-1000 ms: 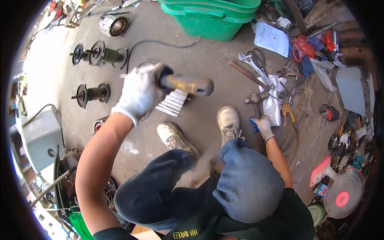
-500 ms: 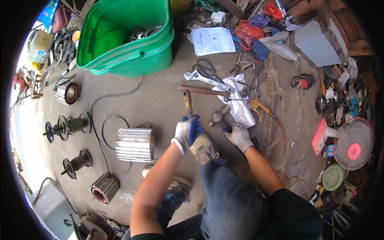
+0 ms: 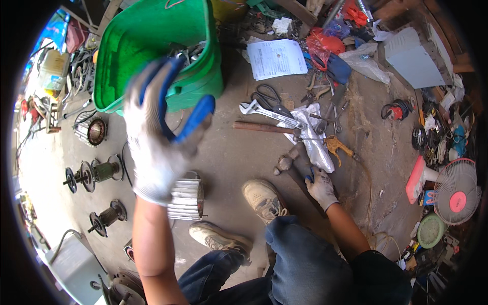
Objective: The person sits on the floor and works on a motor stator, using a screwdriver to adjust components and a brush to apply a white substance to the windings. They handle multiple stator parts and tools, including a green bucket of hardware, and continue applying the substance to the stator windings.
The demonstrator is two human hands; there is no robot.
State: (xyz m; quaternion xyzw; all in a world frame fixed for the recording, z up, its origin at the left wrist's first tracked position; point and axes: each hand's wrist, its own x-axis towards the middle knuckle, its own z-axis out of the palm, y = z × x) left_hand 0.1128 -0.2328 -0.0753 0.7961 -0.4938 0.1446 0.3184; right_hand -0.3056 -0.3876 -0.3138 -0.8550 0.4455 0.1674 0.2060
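My left hand (image 3: 157, 132), in a white glove with blue palm side, is raised in front of the green bin. Its fingers are spread, with nothing in them, and it is blurred by motion. Low on the right, my gloved right hand (image 3: 321, 188) rests beside a long dark bar (image 3: 301, 187), thumb and fingers apart; its underside is hidden. A hammer head (image 3: 284, 162) lies by the bar's far end. Beyond it are a wooden-handled tool (image 3: 262, 127), an adjustable wrench (image 3: 272, 114) and black-handled scissors (image 3: 269, 96). Partly behind my left forearm stands a ribbed metal motor housing (image 3: 187, 198).
The green bin (image 3: 206, 76) holds metal parts. Rotors (image 3: 101, 170) and a stator (image 3: 91, 129) lie on the left. A paper sheet (image 3: 277, 58), yellow air gun (image 3: 338, 147), red corded tool (image 3: 396, 109) and pink fan (image 3: 457, 201) lie farther right. My shoes (image 3: 264, 198) flank the work spot.
My left hand has gone up and left from near my shoe, and the yellowish-handled tool it held is gone from it. My right hand has drawn back slightly from the hammer head.
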